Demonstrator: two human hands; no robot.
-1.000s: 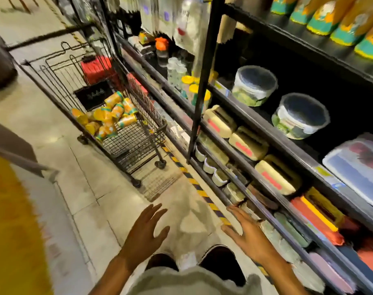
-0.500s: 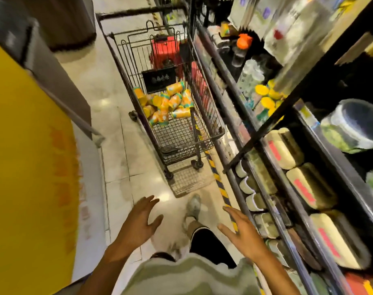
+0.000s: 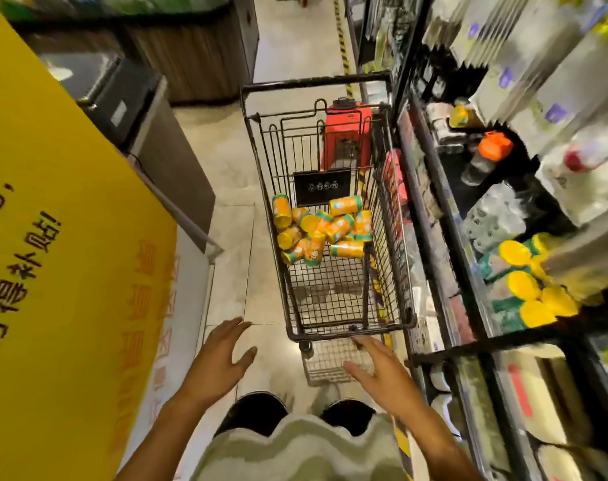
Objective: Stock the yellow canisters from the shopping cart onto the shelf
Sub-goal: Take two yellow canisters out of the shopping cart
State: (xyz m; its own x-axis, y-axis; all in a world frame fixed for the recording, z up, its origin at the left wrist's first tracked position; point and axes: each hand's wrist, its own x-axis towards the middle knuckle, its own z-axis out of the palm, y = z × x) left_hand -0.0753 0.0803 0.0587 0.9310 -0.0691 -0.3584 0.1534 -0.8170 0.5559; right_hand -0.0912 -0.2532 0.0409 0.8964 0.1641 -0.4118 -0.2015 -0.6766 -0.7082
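Yellow board [image 3: 62, 258], near left: black Chinese characters, "得补贴!" legible. Orange print beside it too blurred. Black placard [image 3: 322, 186] in cart: unreadable.

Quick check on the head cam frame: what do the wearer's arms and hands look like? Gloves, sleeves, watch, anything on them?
Both are bare. The left hand and right hand wear no gloves, and no rings or watch show, though the frame is slightly blurred. Both forearms are uncovered to the bottom edge of the frame, so no sleeve is visible. No markers or cables on them. Between the arms sits a pale cream and grey-green top.
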